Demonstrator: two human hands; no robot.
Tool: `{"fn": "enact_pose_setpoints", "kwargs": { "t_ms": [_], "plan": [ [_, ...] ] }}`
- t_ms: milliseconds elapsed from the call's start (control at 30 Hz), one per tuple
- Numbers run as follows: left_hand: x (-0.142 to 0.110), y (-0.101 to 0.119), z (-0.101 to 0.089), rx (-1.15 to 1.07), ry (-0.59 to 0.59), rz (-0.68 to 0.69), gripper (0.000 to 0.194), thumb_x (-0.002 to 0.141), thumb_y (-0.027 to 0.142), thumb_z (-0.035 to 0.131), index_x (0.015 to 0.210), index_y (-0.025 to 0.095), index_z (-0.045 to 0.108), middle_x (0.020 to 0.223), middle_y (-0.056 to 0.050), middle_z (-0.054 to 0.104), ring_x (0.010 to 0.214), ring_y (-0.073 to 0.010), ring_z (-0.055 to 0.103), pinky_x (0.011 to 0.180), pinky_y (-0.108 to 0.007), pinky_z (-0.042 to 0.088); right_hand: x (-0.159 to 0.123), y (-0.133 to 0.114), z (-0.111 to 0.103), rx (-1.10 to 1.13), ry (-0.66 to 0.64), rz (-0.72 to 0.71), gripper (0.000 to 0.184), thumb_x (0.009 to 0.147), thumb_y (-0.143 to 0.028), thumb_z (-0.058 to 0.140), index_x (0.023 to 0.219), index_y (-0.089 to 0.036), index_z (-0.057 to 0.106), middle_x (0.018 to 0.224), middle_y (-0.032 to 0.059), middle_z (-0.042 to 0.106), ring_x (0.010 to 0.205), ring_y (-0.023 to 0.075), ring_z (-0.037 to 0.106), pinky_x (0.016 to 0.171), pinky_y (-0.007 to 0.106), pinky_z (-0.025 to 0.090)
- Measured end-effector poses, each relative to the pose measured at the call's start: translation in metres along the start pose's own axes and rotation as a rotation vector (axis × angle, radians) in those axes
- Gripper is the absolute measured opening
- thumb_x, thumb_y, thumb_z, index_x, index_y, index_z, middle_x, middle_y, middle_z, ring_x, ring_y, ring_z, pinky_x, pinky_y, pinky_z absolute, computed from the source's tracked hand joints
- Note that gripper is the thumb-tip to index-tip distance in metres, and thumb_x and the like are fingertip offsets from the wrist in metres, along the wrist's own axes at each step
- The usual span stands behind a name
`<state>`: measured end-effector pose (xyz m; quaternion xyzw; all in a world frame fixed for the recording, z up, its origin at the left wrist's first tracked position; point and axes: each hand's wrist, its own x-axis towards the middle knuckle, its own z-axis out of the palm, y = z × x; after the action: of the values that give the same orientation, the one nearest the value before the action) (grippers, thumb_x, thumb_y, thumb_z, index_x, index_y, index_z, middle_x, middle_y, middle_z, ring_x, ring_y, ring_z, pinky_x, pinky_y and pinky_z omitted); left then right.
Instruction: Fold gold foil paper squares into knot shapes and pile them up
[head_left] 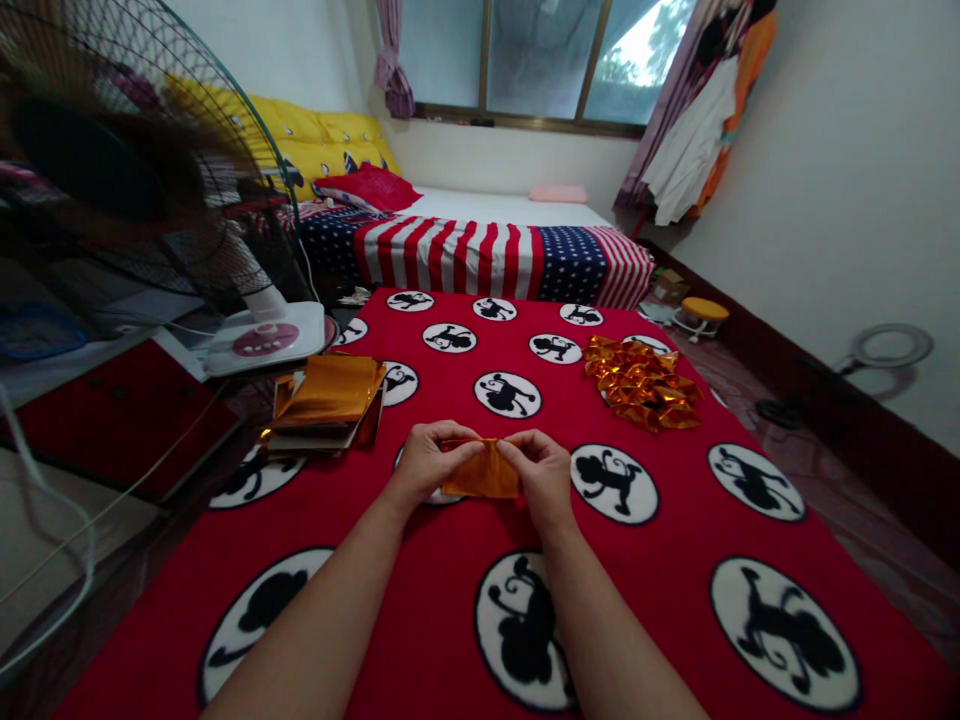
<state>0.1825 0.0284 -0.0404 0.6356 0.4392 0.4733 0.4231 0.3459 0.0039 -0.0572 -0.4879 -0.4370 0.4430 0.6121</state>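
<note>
A small sheet of shiny gold foil paper (484, 478) hangs between my two hands, just above the red cloth. My left hand (435, 460) pinches its upper left edge between thumb and fingers. On the other side, my right hand (541, 470) grips the top edge near the right corner. Both thumbs lie close together along that upper edge, where the paper looks folded or creased. To the left sits a stack of flat gold foil paper (334, 390). A heap of folded gold foil pieces (641, 385) lies to the right, farther off.
The red cloth with monkey prints (420, 640) covers the surface before me. At the left stand an electric fan (112, 160) with its white base (266, 335) and a dark red board (112, 420). Beyond is a bed with a flag-patterned cover (465, 255); a yellow-topped stool (705, 310) stands right.
</note>
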Motion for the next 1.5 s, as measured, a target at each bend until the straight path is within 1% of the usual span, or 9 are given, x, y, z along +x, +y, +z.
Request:
{"fn": "enact_pose_setpoints", "kwargs": {
  "t_ms": [167,300,500,733,833,1033,1167,1333,1500],
  "plan": [
    [0.0,0.0,0.0,-0.066,-0.031,-0.049,0.018,0.07,0.031,0.074,0.073,0.013,0.073,0.07,-0.005,0.071,0.065,-0.0155,0.064,0.061,-0.022,0.05,-0.001,-0.001,0.0,-0.031,-0.012,0.009,0.023,0.067,-0.038,0.077,0.07,-0.018,0.065,0.063,-0.0005,0.065,0.056,0.0128,0.057,0.054,0.023,0.045],
    [0.0,0.002,-0.001,-0.085,-0.061,-0.058,0.018,0.07,0.031,0.073,0.074,0.013,0.072,0.07,-0.005,0.069,0.065,-0.0151,0.064,0.061,-0.022,0.05,-0.001,0.0,-0.001,-0.029,-0.041,-0.021,0.023,0.068,-0.037,0.077,0.071,-0.018,0.066,0.067,0.0004,0.066,0.06,0.0131,0.059,0.057,0.023,0.047],
    [-0.001,0.002,-0.001,0.02,-0.091,0.051,0.017,0.076,0.028,0.068,0.082,0.014,0.075,0.078,-0.006,0.067,0.072,-0.0147,0.063,0.063,-0.021,0.048,0.0,-0.001,-0.001,-0.027,-0.055,-0.024,0.021,0.068,-0.034,0.077,0.07,-0.017,0.066,0.066,0.0006,0.066,0.06,0.0127,0.059,0.058,0.023,0.046],
    [-0.001,0.004,0.001,0.104,-0.079,0.111,0.017,0.079,0.029,0.066,0.076,0.015,0.074,0.073,-0.006,0.068,0.068,-0.0147,0.061,0.062,-0.022,0.045,-0.001,-0.006,0.002,-0.051,-0.065,-0.007,0.021,0.066,-0.035,0.077,0.067,-0.018,0.066,0.063,-0.0001,0.065,0.056,0.0123,0.057,0.054,0.023,0.044],
    [-0.001,0.004,0.0,0.11,-0.098,0.104,0.016,0.079,0.028,0.065,0.074,0.015,0.074,0.071,-0.005,0.067,0.067,-0.0144,0.061,0.061,-0.022,0.045,-0.002,-0.008,0.002,-0.055,-0.107,0.003,0.02,0.067,-0.034,0.076,0.067,-0.018,0.065,0.062,-0.0001,0.064,0.055,0.0122,0.056,0.052,0.023,0.044],
    [0.0,-0.001,-0.005,0.131,-0.119,0.068,0.016,0.078,0.027,0.066,0.073,0.015,0.074,0.069,-0.004,0.067,0.066,-0.0142,0.06,0.062,-0.022,0.044,-0.001,-0.01,0.001,-0.107,-0.21,-0.045,0.014,0.068,-0.029,0.072,0.073,-0.019,0.063,0.065,-0.0012,0.062,0.058,0.0127,0.055,0.054,0.023,0.043],
    [0.001,-0.004,-0.007,0.125,-0.14,0.04,0.018,0.077,0.029,0.066,0.073,0.014,0.074,0.07,-0.004,0.068,0.066,-0.0148,0.06,0.062,-0.022,0.044,-0.001,-0.008,0.001,-0.141,-0.208,-0.017,0.014,0.069,-0.03,0.071,0.07,-0.019,0.063,0.062,-0.001,0.061,0.055,0.0122,0.053,0.051,0.022,0.041],
    [0.001,-0.004,-0.009,0.102,-0.168,-0.005,0.02,0.077,0.031,0.066,0.073,0.013,0.074,0.07,-0.004,0.069,0.066,-0.0153,0.06,0.062,-0.023,0.044,-0.001,-0.005,0.0,-0.122,-0.218,0.002,0.016,0.069,-0.031,0.072,0.068,-0.018,0.063,0.059,-0.002,0.061,0.051,0.0108,0.052,0.049,0.022,0.039],
    [0.001,-0.005,-0.009,0.098,-0.176,-0.01,0.021,0.078,0.031,0.066,0.074,0.012,0.074,0.069,-0.004,0.067,0.066,-0.0144,0.059,0.062,-0.022,0.043,-0.001,-0.006,-0.001,-0.11,-0.218,0.004,0.017,0.069,-0.032,0.072,0.067,-0.017,0.065,0.057,-0.002,0.06,0.049,0.0102,0.05,0.048,0.021,0.037]
  ]
}}
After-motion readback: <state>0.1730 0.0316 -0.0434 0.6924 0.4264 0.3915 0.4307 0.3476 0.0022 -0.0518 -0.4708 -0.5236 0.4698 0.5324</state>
